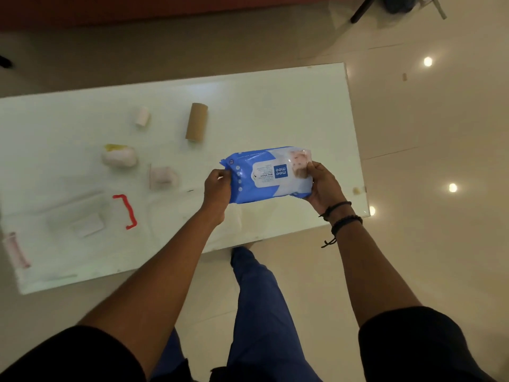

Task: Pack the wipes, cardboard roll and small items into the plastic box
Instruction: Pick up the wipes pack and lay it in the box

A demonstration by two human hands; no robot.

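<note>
A blue and white pack of wipes (268, 175) is held above the right part of the white table (303, 106). My left hand (217, 188) grips its left end and my right hand (323, 186) grips its right end. A brown cardboard roll (196, 122) lies on the table beyond the pack. Small items lie to the left: a small white roll (142, 116), a white and yellow bundle (119, 156) and a pale pink piece (163, 177). The clear plastic box with a red handle (127, 211) stands at the near left; its walls are hard to make out.
A pink-edged clear piece (16, 249) lies at the table's near left corner. A small yellowish scrap (357, 191) sits by the table's right edge. A dark chair leg (360, 12) stands on the shiny tiled floor at the far right. My legs are below the near edge.
</note>
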